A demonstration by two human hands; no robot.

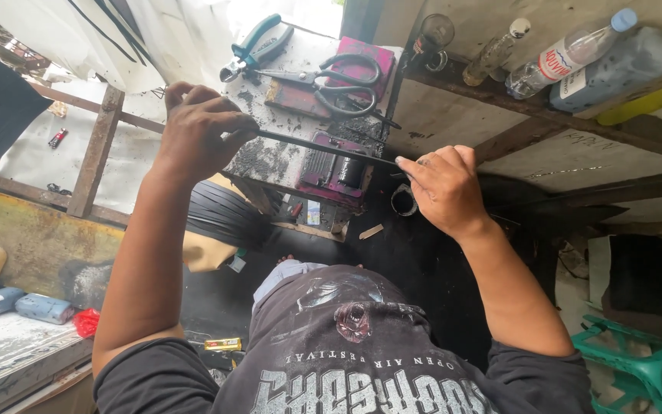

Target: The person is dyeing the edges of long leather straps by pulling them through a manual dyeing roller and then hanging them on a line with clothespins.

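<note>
A thin strip (323,146) spans between the person's left hand (197,130) and right hand (442,188), just before a small worktable (270,157). On the table behind it lie scissors (339,80), with pliers (254,47) to their left. Bottles (568,54) rest on a beam (545,115) at right. A stool (645,368) stands at lower right.

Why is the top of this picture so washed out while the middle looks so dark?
Head view: daylight through the white sheet blows out the top; the black floor under the bench stays murky. Left hand and right hand, holding a thin dark strip, look sharp. The wide lens bends the shelf edges.
</note>
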